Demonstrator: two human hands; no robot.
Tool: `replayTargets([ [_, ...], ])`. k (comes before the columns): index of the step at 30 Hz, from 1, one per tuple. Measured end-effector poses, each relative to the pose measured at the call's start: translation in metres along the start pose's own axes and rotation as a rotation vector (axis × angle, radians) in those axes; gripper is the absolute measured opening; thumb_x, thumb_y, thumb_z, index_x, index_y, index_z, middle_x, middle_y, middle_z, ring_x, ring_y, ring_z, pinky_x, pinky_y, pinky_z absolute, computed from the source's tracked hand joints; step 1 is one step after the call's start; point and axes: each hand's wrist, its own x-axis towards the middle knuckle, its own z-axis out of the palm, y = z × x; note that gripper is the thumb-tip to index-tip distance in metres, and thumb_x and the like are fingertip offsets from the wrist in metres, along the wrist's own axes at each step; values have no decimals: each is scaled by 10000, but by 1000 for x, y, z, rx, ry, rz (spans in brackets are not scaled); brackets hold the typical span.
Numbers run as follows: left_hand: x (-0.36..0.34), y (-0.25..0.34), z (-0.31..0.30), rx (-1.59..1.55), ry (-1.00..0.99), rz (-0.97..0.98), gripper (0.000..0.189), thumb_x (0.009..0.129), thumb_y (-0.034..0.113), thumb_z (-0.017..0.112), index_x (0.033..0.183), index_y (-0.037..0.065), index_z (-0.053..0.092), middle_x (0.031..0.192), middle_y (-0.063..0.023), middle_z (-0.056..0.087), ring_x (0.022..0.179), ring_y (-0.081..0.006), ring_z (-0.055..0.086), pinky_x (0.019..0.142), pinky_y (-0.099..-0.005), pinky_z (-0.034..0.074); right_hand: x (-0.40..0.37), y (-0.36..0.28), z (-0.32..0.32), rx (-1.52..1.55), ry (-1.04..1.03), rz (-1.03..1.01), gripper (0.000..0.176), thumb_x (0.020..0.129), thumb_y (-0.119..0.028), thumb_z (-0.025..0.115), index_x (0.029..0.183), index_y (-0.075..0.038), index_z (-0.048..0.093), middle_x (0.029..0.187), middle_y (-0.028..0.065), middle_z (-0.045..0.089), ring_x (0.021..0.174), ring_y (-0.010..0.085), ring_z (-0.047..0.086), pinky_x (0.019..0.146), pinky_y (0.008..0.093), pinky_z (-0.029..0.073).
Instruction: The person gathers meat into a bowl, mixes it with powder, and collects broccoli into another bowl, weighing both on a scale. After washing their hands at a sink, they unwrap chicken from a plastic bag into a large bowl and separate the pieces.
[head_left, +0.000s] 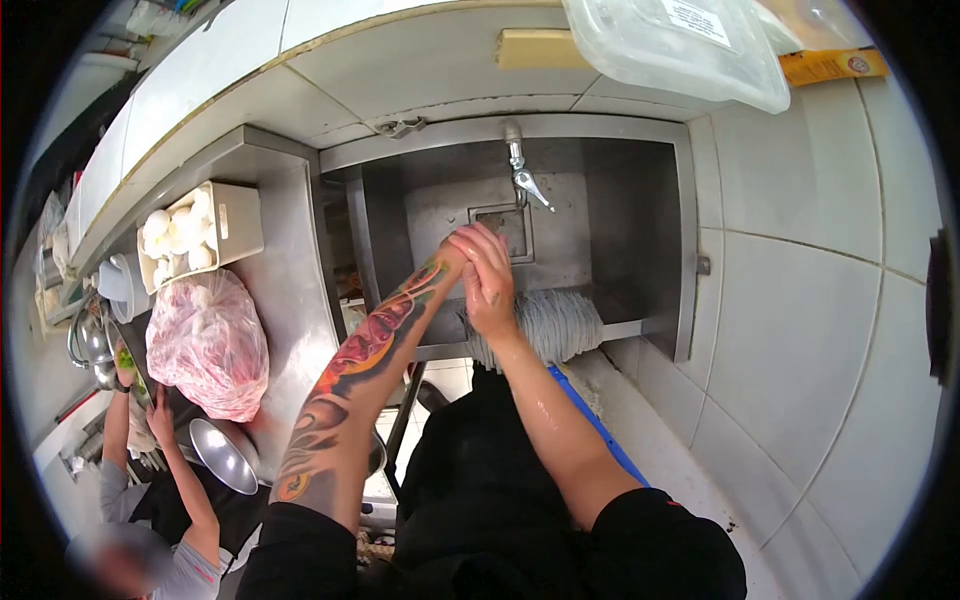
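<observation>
Above a steel sink [420, 220], my hands are pressed together, their skin wet and shiny. My right hand [487, 280] is wrapped over my left hand [453, 252], whose fingers are mostly hidden underneath. The tattooed left forearm reaches in from the lower left. Just beyond the hands, a chrome tap [524, 180] with a lever rises at the sink's back; no running water can be made out. A grey string mop head [545, 325] hangs over the front edge of the sink, close to my right wrist.
Left of the sink, a steel counter [290, 290] bears a cream bin [237, 222] of white round items, a plastic bag of pinkish-red food [208, 345] and a metal bowl [224, 455]. A co-worker's hands [158, 418] are further left. A translucent plastic container [680, 50] overhangs the back ledge.
</observation>
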Motion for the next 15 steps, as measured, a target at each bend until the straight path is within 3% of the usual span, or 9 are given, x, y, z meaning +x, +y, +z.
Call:
replayTargets([
  [2,-12,4,4,117,56,55,241,912,189,556,1074,75,693,1232,-158,644,1182,-292,586,979,-408,467,17,10,-7,116,-270,-110,266,968,-149,493,1139,-50,672,1214,126,648,1242,370,534,1103,509,332],
  [4,-19,5,10,229,133,111,249,914,188,552,1086,73,692,1247,-158,637,1195,-291,578,993,-405,459,31,10,0,95,-236,-121,255,946,-182,489,1033,-66,699,1105,109,686,1122,340,595,1044,501,376],
  [6,-25,1,21,346,230,178,258,916,186,547,1098,72,691,1263,-158,630,1209,-290,570,1006,-402,452,49,9,0,57,-473,-138,226,908,-177,500,900,-79,704,985,87,717,996,313,641,983,495,418],
  [7,-27,0,25,395,279,207,262,918,186,545,1104,71,690,1270,-158,627,1216,-289,566,1013,-401,448,55,14,6,110,-479,-132,256,873,-264,540,796,-96,717,875,94,725,872,338,658,918,493,450],
  [8,-27,0,27,444,321,237,267,919,185,543,1110,71,689,1278,-158,623,1223,-289,562,1020,-399,445,63,20,8,111,-478,-134,256,873,-264,540,796,-96,717,875,94,725,872,338,658,918,493,450],
  [10,-30,-3,34,520,412,295,276,921,184,539,1123,69,688,1293,-158,616,1236,-288,554,1033,-396,438,79,27,8,-250,-906,45,293,846,-358,582,796,-118,742,850,117,722,852,373,663,879,473,477],
  [11,-31,-5,34,543,452,322,280,923,183,537,1129,68,687,1301,-158,613,1243,-287,550,1040,-395,434,86,29,6,-277,-959,185,363,835,-471,591,808,-152,761,830,134,715,859,388,670,822,474,504],
  [14,-55,43,-24,598,577,435,253,908,122,549,1109,32,674,1231,-140,644,1164,-282,583,985,-371,455,93,42,-1,-291,-758,188,349,884,-435,607,883,-122,760,885,141,722,894,364,683,772,478,530],
  [15,-67,63,-55,995,258,435,304,883,110,550,1145,-5,653,1250,-161,629,1204,-311,566,1047,-408,418,91,59,-1,-297,-757,186,349,884,-435,607,883,-122,760,885,141,722,894,364,683,772,478,530],
])
